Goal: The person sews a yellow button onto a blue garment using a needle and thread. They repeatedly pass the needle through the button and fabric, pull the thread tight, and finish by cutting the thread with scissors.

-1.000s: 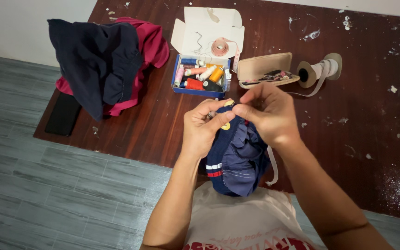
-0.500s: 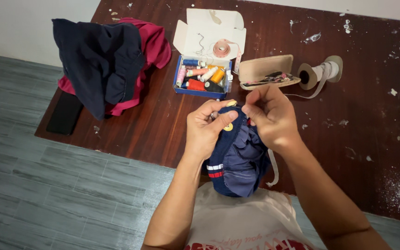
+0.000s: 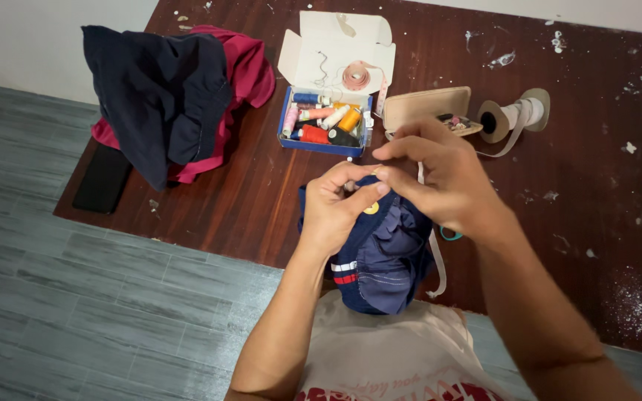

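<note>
Broadly, the dark wooden table [image 3: 559, 186] fills the upper frame, flecked with white specks, with grey floor at 7 to 9 o'clock. On it at 10 o'clock lies a heap of clothes [image 3: 165, 96], navy over magenta, with a flat black slab [image 3: 102, 178] just below its left edge. At 12 o'clock sits an open sewing kit box [image 3: 328, 111] with coloured thread spools and a rolled pink tape measure [image 3: 356, 76] on its lid; just beside it at 1 o'clock is a tan case [image 3: 421, 110] and a spool of white ribbon [image 3: 514, 115].

Near centre, the navy garment [image 3: 380, 260] is held up over the table edge, bunched, with a red-and-white stripe and a yellow spot showing. The left hand [image 3: 332, 212] is closed around its upper fold, thumb pressed on the cloth. The right hand [image 3: 447, 178] pinches its fingertips together right at that fold, touching the left thumb; whatever it pinches is too small to tell.

Judging by this, hand sewing on the garment looks to be mid-way: the kit is open and the cloth is gripped, while no finished seam can be seen.
</note>
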